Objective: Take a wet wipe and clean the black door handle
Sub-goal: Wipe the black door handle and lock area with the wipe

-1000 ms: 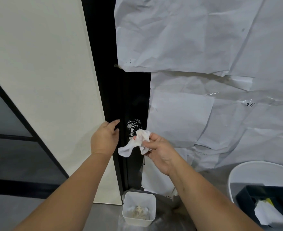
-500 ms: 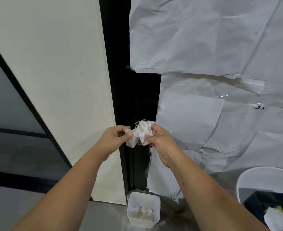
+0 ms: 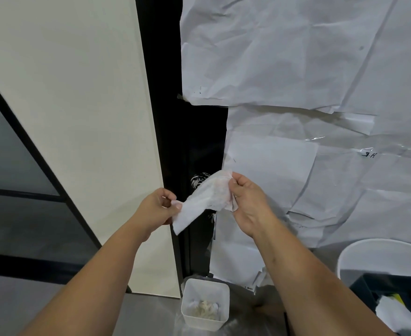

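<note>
The wet wipe [image 3: 205, 198] is stretched between both hands. The left hand [image 3: 156, 209] pinches its lower corner at eight o'clock, and the right hand [image 3: 247, 202] pinches its upper edge at two o'clock. The smeared black door handle [image 3: 198, 179] shows just behind the wipe.

2 hands stretch a wet wipe in front of a black door handle.

The left hand [image 3: 156, 209] pinches the lower left edge of the wet wipe [image 3: 205, 197]; the right hand [image 3: 248, 202] grips its upper right end. The wipe hangs between them, partly covering the door handle [image 3: 198, 179], which shows white smears. Crumpled paper sheets [image 3: 296, 69] cover the door. A white bin [image 3: 205, 304] stands on the floor below.
</note>
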{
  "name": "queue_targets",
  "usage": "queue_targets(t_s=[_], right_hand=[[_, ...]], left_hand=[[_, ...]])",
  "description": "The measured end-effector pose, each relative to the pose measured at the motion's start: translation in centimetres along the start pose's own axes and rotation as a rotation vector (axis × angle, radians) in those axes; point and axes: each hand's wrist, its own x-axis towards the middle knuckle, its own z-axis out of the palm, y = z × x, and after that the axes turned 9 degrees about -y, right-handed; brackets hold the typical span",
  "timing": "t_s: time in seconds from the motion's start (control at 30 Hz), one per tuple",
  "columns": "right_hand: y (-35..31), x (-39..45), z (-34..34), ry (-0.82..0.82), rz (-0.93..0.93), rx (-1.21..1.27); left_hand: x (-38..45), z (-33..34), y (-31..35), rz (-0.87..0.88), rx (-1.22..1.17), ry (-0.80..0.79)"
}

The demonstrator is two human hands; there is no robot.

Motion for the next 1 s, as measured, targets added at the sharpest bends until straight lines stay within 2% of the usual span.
queue_targets(t_s=[0.1,0.23,0.3,0.4,0.47,0.53,0.63,0.83,0.9,1.0], right_hand=[[0.3,-0.2,0.8,-0.033,0.004,-0.085],[0.6,-0.5,2.5,-0.104,0.047,-0.198],[0.8,-0.6,3.2,-0.127,0.058,-0.25],[1.1,-0.6,3.5,-0.098,0.054,-0.298],[1.6,-0.3,3.3,-0.042,0.043,-0.355],[1.9,0.1,2.6,0.062,0.049,-0.407],[2.2,0.3,1.2,0.171,0.014,-0.557],[2.7,0.6,-1.3,0.187,-0.189,-1.347],[3.1,0.5,-1.5,0.175,-0.244,-1.484],[3.7,0.3,-1.5,0.167,-0.345,-1.624]], left_hand=[[-0.2,0.7,0.6,0.001,0.075,-0.023],[-1.1,1.4,2.0,-0.186,-0.117,-0.188],[-1.1,1.5,2.3,-0.226,-0.252,-0.259],[-1.4,1.5,2.1,-0.167,-0.351,-0.335],[-1.4,1.7,2.0,-0.118,-0.371,-0.325],[-1.2,1.6,2.0,-0.105,-0.451,-0.251],[-0.6,0.9,2.0,-0.099,-0.536,-0.032],[-0.8,1.7,2.5,0.116,-0.309,0.555],[-0.7,2.4,2.5,0.148,-0.2,0.585],[-0.1,3.9,2.2,0.094,-0.125,0.511]])
